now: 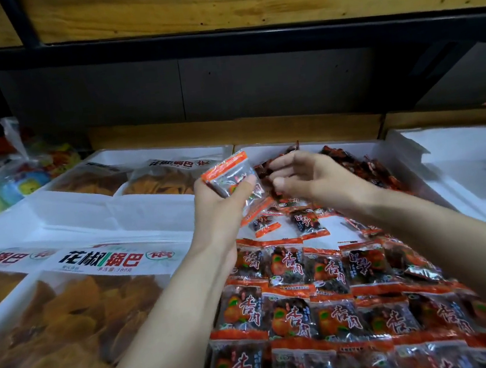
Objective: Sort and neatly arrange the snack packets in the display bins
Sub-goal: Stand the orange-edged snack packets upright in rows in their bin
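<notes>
Small orange-and-clear snack packets (332, 303) lie in neat overlapping rows in the near part of a white display bin (406, 151). More packets (366, 168) sit in a loose heap at its far end. My left hand (222, 201) grips a small stack of these packets (228, 173), held above the bin. My right hand (310, 176) is just to its right, over the heap, fingers curled and pinching a dark packet (264, 168) from the pile.
Left of the bin, white bins hold large bags of orange crisps (79, 318), with more bags (157, 180) further back. Colourful bagged goods (25, 176) lie at the far left. Another white bin (473, 159) stands on the right. A dark shelf frame (221, 45) overhangs.
</notes>
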Motion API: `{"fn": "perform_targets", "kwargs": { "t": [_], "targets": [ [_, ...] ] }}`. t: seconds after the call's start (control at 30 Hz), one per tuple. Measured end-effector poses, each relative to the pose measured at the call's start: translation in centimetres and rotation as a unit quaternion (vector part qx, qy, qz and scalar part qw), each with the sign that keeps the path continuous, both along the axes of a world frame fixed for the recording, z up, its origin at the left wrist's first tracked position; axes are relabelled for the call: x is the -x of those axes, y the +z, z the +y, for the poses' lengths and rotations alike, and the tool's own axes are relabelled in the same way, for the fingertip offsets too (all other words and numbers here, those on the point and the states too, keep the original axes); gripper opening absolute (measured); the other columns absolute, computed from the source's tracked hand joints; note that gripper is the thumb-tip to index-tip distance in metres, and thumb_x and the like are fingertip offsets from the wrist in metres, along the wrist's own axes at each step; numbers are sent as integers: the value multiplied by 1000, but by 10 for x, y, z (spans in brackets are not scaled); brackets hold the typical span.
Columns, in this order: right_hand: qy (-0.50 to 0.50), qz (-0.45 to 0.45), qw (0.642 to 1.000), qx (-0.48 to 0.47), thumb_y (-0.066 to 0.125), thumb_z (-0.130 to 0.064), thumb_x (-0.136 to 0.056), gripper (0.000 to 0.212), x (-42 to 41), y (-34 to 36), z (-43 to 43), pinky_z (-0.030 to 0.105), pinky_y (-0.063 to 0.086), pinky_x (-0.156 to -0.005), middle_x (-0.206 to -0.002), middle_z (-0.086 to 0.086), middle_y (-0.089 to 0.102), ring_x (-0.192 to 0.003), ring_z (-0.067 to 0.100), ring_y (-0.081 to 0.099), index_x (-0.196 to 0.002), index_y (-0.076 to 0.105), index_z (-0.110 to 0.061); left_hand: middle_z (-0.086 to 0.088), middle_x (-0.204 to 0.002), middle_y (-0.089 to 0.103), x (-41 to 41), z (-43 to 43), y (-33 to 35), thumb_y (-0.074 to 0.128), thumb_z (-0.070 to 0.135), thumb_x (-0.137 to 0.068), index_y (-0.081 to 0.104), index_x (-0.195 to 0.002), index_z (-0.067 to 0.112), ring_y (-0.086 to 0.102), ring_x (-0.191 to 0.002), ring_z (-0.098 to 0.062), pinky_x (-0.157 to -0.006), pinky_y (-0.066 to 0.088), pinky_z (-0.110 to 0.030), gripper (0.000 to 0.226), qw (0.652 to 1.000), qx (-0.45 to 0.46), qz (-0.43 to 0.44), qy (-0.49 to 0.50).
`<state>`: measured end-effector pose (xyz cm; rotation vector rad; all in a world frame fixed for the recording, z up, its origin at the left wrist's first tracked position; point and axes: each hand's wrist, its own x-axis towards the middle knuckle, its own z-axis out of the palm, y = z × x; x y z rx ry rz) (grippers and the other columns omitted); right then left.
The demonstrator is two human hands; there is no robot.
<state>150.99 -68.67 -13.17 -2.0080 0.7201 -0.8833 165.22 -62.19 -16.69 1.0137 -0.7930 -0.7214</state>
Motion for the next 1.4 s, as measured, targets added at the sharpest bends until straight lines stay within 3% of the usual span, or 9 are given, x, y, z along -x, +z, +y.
{"fn": "perform_targets", "kwargs": {
  "t": [0.1, 0.27, 0.4, 0.6, 0.77, 0.9, 1.03, 1.23, 1.4],
  "targets": [
    [-93, 101, 989, 52, 61, -13, -90, 34, 12, -12, -40, 16, 50, -79, -109, 1, 60, -102, 13, 59, -123, 52, -11, -8, -109, 69, -4, -1, -1, 75, 15, -81, 56, -122, 10, 68, -99, -21, -89, 55, -39, 45, 999, -3, -32, 25],
    [-111, 346, 930, 55, 66, -21, -88, 56, 24, -52, -92, 28, 40, -100, -136, 10, 49, -122, 23, 49, -136, 41, -9, -5, -111, 68, 0, -3, -4, 73, 17, -83, 54, -122, 14, 67, -100, -18, -92, 54, -40, 43, 999, -7, -48, 24],
    [-123, 394, 906, 92, 69, -28, -85, 73, 15, -67, -101, 27, 33, -102, -144, 14, 41, -131, 27, 40, -143, 31, -6, -6, -112, 68, -1, -5, -5, 73, 15, -83, 55, -124, 12, 67, -102, -19, -90, 55, -36, 45, 998, 2, -58, 18],
    [-127, 362, 924, 6, 76, -27, -78, 84, 11, -63, -104, 29, 40, -99, -142, 11, 42, -128, 27, 43, -142, 28, -5, -7, -112, 68, -2, -5, -4, 72, 14, -84, 54, -124, 11, 67, -102, -20, -93, 54, -39, 44, 998, 7, -54, 10],
    [-151, 286, 946, 4, 73, -26, -81, 58, 10, -47, -91, 19, 39, -56, -91, 1, 56, -83, 15, 54, -126, 41, -6, -6, -112, 67, -2, -4, -4, 71, 12, -85, 52, -121, 13, 67, -101, -18, -88, 55, -34, 41, 999, -6, -43, 22],
    [-159, 118, 980, 12, 67, -21, -86, 34, 10, -17, -70, 21, 43, -60, -88, 2, 63, -73, 11, 58, -111, 53, -4, -9, -112, 67, -4, -6, -7, 70, 14, -86, 51, -118, 13, 66, -102, -22, -92, 53, -41, 37, 999, -39, -5, 33],
    [-69, 4, 995, -74, 75, -26, -74, 57, 6, 11, -39, 35, 51, -89, -90, 5, 72, -88, 17, 68, -121, 49, -6, -9, -113, 67, -6, -8, -10, 71, 18, -86, 51, -122, 12, 66, -102, -24, -94, 52, -45, 41, 998, -60, -9, 33],
    [-31, 24, 997, -65, 73, -16, -78, 45, -11, 16, -9, 20, 53, -59, -69, 1, 64, -59, 7, 63, -113, 47, -7, -7, -128, 62, -2, -9, -10, 66, 43, -85, 43, -135, 22, 61, -114, -27, -99, 47, -52, 59, 997, -72, -11, -14],
    [-34, 26, 999, -10, 73, -20, -78, 45, -21, 17, -3, 19, 54, -62, -67, -2, 60, -55, 4, 60, -113, 48, -8, -6, -137, 55, 5, -3, -4, 71, 74, -53, 34, -141, 28, 56, -122, -26, -102, 44, -51, 107, 997, -65, -26, -43]
  ]
}}
